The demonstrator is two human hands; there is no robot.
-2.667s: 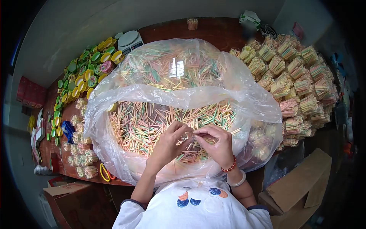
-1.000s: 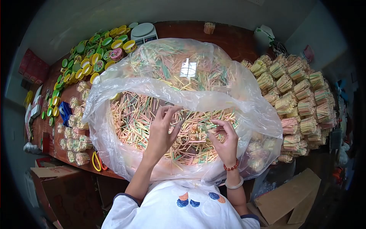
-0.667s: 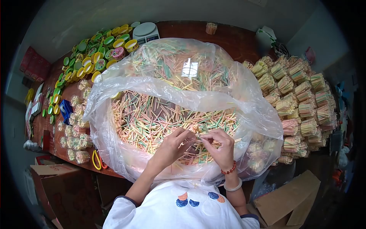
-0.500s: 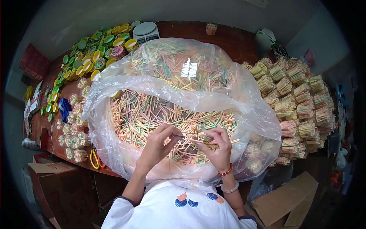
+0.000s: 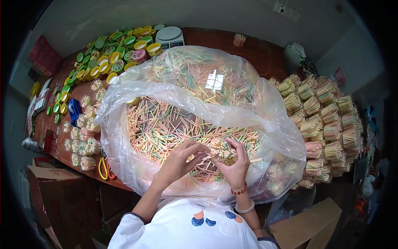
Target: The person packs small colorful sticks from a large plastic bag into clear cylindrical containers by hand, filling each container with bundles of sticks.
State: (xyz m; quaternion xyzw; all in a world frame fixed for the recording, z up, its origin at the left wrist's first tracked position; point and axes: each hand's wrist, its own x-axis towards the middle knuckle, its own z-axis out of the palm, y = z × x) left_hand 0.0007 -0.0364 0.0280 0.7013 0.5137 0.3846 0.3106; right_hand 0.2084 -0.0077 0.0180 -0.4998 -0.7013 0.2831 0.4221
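Note:
A large clear plastic bag (image 5: 124, 88) lies open in the middle of the table, full of short pastel sticks (image 5: 157, 124) in pink, yellow and green. Over its opening, my right hand (image 5: 235, 164) is closed round a round bundle of sticks (image 5: 220, 148), whose ends face up. My left hand (image 5: 182, 159) is closed at the left of the bundle, fingertips pinched together near its edge; whatever they hold is too small to make out. The fingertips of both hands are close together.
Many stick bundles (image 5: 327, 120) are piled at the right, smaller ones (image 5: 85, 146) at the left. Green and yellow tubs (image 5: 101, 62), a white scale (image 5: 169, 35), a blue tape dispenser (image 5: 74, 111) and yellow-handled scissors (image 5: 103, 168) lie on the table (image 5: 199, 35). Cardboard boxes (image 5: 306, 220) stand below.
My hands were apart in an earlier frame and are now close together. The bundle in my right hand now shows its stick ends more clearly. The whole view has shifted slightly.

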